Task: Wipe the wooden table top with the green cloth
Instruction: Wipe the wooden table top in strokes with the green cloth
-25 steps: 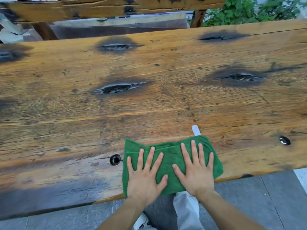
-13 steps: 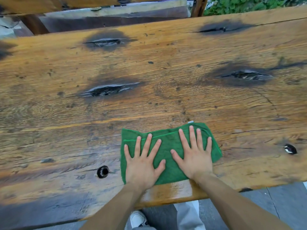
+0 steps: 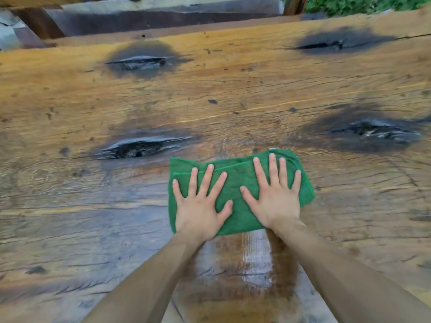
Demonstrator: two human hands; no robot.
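Pressing down side by side, the left hand (image 3: 200,213) and the right hand (image 3: 276,201) lie flat on the green cloth (image 3: 238,183), fingers straight and spread, grasping nothing. The cloth is folded into a rough rectangle and lies on the wooden table top (image 3: 70,194), a little right of the middle of the view and about halfway across the board. The left palm covers the cloth's near left part, its thumb pointing toward the right hand; the right palm covers the near right part, its fingertips reaching almost to the cloth's far edge. A folded seam runs across the cloth under the fingers of both hands. Between the two bare forearms, on the near side of the cloth, a wet shiny streak (image 3: 254,259) marks the wood. Just beyond the cloth's far left corner sits a dark split knot (image 3: 140,149); another dark knot (image 3: 375,131) lies to the far right, and two more, one (image 3: 140,61) on the left and one (image 3: 326,45) on the right, lie near the far edge. Green leaves (image 3: 363,3) show past the table at the upper right.
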